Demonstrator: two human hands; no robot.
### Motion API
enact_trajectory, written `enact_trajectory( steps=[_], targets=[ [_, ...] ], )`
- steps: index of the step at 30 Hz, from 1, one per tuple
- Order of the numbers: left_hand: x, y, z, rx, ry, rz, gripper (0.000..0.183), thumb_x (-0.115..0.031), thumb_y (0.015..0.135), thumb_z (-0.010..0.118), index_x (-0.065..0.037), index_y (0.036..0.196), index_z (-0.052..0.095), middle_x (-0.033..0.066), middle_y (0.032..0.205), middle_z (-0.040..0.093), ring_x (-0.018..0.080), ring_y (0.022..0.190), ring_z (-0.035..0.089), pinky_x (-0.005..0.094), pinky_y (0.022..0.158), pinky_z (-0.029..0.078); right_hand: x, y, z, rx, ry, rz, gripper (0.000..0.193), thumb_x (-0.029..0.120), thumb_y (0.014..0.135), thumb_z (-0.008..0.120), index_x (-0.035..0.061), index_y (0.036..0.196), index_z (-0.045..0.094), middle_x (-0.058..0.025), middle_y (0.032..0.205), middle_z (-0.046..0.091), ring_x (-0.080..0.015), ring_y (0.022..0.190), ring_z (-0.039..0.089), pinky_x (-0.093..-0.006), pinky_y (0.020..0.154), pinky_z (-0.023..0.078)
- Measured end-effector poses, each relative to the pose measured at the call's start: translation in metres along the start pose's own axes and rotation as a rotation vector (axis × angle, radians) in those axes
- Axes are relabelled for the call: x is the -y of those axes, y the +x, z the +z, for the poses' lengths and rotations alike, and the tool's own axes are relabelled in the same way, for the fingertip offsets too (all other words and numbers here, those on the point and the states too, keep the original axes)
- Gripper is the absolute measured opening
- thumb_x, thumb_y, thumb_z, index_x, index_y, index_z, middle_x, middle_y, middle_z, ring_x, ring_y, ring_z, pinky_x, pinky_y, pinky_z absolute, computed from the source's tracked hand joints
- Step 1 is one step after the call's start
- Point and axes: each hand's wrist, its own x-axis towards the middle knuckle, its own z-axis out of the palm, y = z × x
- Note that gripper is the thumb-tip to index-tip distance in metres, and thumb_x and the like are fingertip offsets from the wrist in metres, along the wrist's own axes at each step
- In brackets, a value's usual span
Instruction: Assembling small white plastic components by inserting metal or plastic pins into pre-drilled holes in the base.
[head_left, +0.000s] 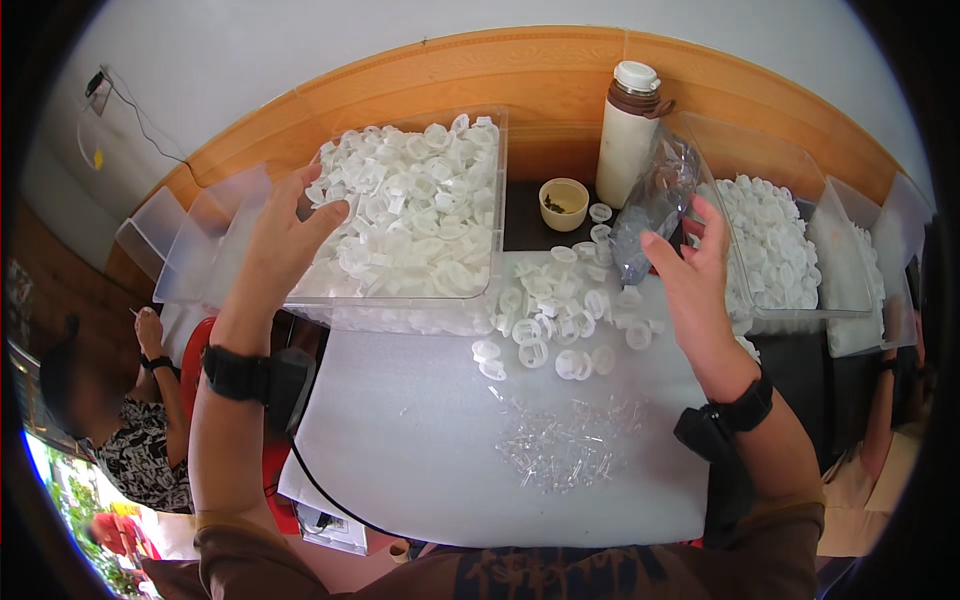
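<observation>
In the head view, the left hand (285, 225) is up by the left side of a big, clear plastic bin (501, 200) that is full of small white plastic pieces (415, 215). Its thumb and fingers are wide apart, and I see nothing between them. The right hand (697, 270) is wide too, its thumb in front of a shiny, see-through, gray plastic bag (655, 185) (I cannot tell if they touch). Loose white plastic rings (565, 312) lie in a heap on the white-topped table (400, 430), between the two hands and a bit lower. Nearer the person is a scatter of thin, clear plastic sticks (570, 445). Behind the heap are a round cream cup (572, 221) and a tall cream bottle (622, 150) with a brown neck
</observation>
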Motion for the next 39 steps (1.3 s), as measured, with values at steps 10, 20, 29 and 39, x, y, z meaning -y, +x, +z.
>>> enact_trajectory(
  steps=[10, 20, 29, 39],
  targets=[
    [0.025, 0.015, 0.035, 0.347, -0.142, -0.361, 0.073, -0.050, 0.086, 0.053, 0.008, 0.130, 0.040, 0.0189, 0.132, 0.044, 0.0248, 0.123, 0.040, 0.0326, 0.102, 0.030, -0.017, 0.030, 0.003, 0.037, 0.068, 0.310, 0.025, 0.019, 0.090, 0.056, -0.0007, 0.105, 0.057, -0.0020, 0.076, 0.059, -0.0081, 0.067, 0.053, -0.0238, 0.062, 0.045],
    [0.014, 0.013, 0.032, 0.353, -0.131, -0.278, 0.053, -0.045, 0.090, 0.051, 0.005, 0.106, 0.056, 0.0065, 0.095, 0.057, 0.0141, 0.090, 0.048, 0.0260, 0.083, 0.039, 0.002, 0.035, 0.002, -0.147, -0.077, -0.236, 0.024, 0.015, 0.094, 0.051, 0.0005, 0.112, 0.057, -0.0033, 0.096, 0.061, -0.0117, 0.087, 0.055, -0.0265, 0.080, 0.044],
    [0.020, 0.011, 0.034, 0.250, -0.133, -0.285, 0.049, -0.046, 0.089, 0.052, 0.002, 0.101, 0.058, 0.0046, 0.091, 0.056, 0.0122, 0.086, 0.047, 0.0254, 0.080, 0.038, 0.006, 0.039, 0.010, -0.315, -0.421, -0.617, 0.054, -0.007, 0.081, 0.048, 0.0037, 0.132, 0.039, -0.0197, 0.127, 0.044, -0.0362, 0.113, 0.046, -0.0406, 0.095, 0.039],
    [0.027, 0.012, 0.035, 0.346, -0.141, -0.259, 0.051, -0.050, 0.088, 0.050, -0.002, 0.105, 0.055, 0.0028, 0.090, 0.053, 0.0134, 0.085, 0.048, 0.0260, 0.079, 0.039, 0.021, 0.030, -0.004, -0.160, -1.084, -1.014, 0.040, 0.001, 0.078, 0.056, 0.0076, 0.118, 0.058, -0.0084, 0.140, 0.040, -0.0252, 0.132, 0.031, -0.0438, 0.109, 0.019]
  ],
)
